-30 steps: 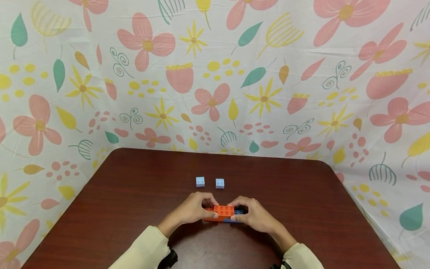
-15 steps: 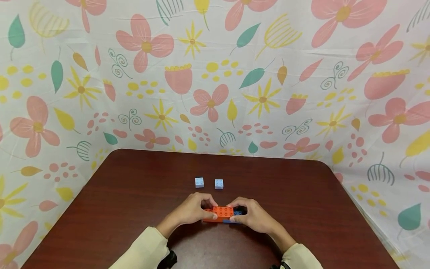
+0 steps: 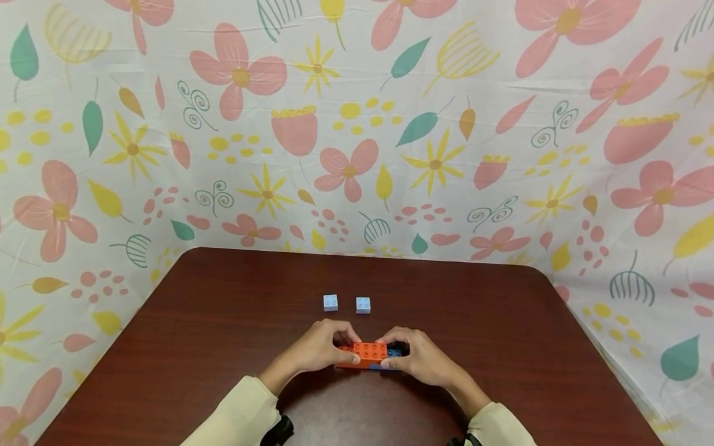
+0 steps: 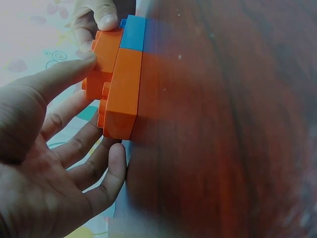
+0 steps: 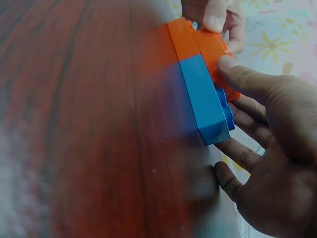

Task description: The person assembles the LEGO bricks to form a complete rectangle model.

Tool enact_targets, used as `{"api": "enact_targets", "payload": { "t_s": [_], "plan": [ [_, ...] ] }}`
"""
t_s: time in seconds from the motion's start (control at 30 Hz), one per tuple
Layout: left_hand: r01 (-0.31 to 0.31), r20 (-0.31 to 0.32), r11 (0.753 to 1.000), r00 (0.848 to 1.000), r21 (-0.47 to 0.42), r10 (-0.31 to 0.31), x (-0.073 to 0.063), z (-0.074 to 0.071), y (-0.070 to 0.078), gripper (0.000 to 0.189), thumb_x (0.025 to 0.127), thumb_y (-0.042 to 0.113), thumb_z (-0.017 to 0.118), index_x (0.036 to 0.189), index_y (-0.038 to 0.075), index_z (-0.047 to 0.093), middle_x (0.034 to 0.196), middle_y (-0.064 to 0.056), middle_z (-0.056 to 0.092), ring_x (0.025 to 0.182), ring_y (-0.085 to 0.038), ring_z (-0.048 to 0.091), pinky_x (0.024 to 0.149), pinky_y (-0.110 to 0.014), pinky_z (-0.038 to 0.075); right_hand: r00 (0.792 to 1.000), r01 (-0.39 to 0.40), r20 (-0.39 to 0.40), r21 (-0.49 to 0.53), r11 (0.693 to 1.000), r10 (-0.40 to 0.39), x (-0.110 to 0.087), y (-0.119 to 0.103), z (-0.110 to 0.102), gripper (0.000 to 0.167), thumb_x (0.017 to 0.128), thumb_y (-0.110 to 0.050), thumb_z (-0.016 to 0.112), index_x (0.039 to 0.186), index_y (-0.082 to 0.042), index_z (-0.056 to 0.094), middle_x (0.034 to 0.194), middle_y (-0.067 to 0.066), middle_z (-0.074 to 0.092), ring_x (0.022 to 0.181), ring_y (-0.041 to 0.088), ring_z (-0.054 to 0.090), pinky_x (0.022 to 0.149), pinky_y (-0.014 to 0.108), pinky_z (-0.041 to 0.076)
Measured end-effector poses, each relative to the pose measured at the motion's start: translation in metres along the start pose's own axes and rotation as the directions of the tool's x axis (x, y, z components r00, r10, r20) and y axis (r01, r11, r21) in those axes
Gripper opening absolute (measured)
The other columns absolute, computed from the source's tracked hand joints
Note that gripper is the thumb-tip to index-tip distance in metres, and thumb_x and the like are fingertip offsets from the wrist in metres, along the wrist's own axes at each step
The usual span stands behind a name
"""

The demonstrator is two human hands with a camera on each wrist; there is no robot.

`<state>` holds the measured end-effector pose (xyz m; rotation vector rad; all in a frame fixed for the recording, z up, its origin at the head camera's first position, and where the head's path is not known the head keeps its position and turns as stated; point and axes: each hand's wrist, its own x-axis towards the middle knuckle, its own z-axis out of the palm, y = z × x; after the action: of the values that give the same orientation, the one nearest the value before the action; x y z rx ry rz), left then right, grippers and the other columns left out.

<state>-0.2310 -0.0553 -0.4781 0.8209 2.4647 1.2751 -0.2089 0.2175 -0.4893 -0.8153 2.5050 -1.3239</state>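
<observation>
Upper orange brick pinched at both ends

The left hand and right hand hold it on top of a lower orange brick and a blue brick. Beyond them, a pale brick and a second pale brick sit slightly apart on the brown surface. Flowered cloth hangs behind.

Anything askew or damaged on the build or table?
Nothing stands out. The upper orange brick looks straight across the joint of the lower orange brick and blue brick, no visible cracks, though fingers hide parts. Both pale bricks sit studs up on the table.
</observation>
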Motion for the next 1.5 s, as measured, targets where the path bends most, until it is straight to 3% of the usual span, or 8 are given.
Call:
{"api": "enact_targets", "payload": {
  "t_s": [0.47,0.6,0.73,1.07,1.37,1.5],
  "plan": [
    [-0.008,0.022,1.000,1.000,0.001,0.008,0.001,-0.002,-0.001,0.021,0.084,0.023,0.087,0.101,0.023,0.074,0.093,0.007,0.074,0.079,-0.002,0.065,0.079,-0.023,0.053,0.999,-0.001,0.038,-0.025,1.000,0.002,0.005,-0.003,-0.006,0.032,0.090,-0.031,0.081,0.121,-0.025,0.073,0.116,-0.003,0.072,0.101,0.011,0.065,0.086,0.027,0.055],
    [-0.004,0.021,1.000,1.000,0.007,0.004,0.001,-0.002,-0.001,0.021,0.084,0.024,0.087,0.100,0.024,0.074,0.093,0.009,0.073,0.080,-0.001,0.065,0.079,-0.022,0.053,0.998,-0.002,0.065,-0.033,0.999,0.004,0.009,-0.006,-0.013,0.037,0.090,-0.030,0.081,0.125,-0.020,0.072,0.119,-0.001,0.072,0.102,0.015,0.067,0.085,0.027,0.056],
    [-0.009,0.020,1.000,1.000,0.004,0.009,0.001,-0.002,0.000,0.021,0.084,0.023,0.087,0.100,0.022,0.074,0.092,0.008,0.073,0.080,-0.002,0.065,0.079,-0.022,0.053,0.998,0.018,0.067,-0.042,0.999,-0.015,0.016,-0.009,-0.022,0.041,0.092,-0.029,0.079,0.129,-0.012,0.071,0.123,0.004,0.073,0.111,0.023,0.068,0.093,0.034,0.057],
    [-0.016,0.010,1.000,1.000,0.011,0.016,0.000,-0.002,0.001,0.021,0.083,0.023,0.088,0.099,0.020,0.075,0.091,0.003,0.075,0.081,-0.004,0.065,0.080,-0.023,0.052,1.000,0.004,0.005,-0.035,0.999,-0.004,0.058,-0.010,-0.046,0.041,0.092,-0.023,0.080,0.129,-0.007,0.070,0.124,0.013,0.073,0.114,0.032,0.066,0.101,0.054,0.053],
    [-0.014,0.012,1.000,1.000,0.003,0.014,0.001,-0.002,0.001,0.021,0.083,0.022,0.088,0.099,0.020,0.075,0.091,0.005,0.075,0.081,-0.001,0.065,0.080,-0.022,0.053,1.000,-0.031,0.000,-0.025,0.999,0.031,0.092,-0.006,-0.055,0.041,0.091,-0.017,0.079,0.130,-0.005,0.069,0.127,0.015,0.071,0.113,0.029,0.065,0.097,0.041,0.052],
    [-0.013,0.010,1.000,1.000,0.002,0.013,0.001,-0.003,0.000,0.021,0.083,0.023,0.088,0.098,0.020,0.074,0.091,0.005,0.074,0.082,-0.003,0.066,0.081,-0.022,0.053,0.998,-0.058,0.011,-0.024,0.998,0.058,0.102,-0.004,-0.057,0.042,0.092,-0.017,0.078,0.131,-0.004,0.067,0.128,0.016,0.070,0.113,0.028,0.065,0.097,0.042,0.054]
  ]
}}
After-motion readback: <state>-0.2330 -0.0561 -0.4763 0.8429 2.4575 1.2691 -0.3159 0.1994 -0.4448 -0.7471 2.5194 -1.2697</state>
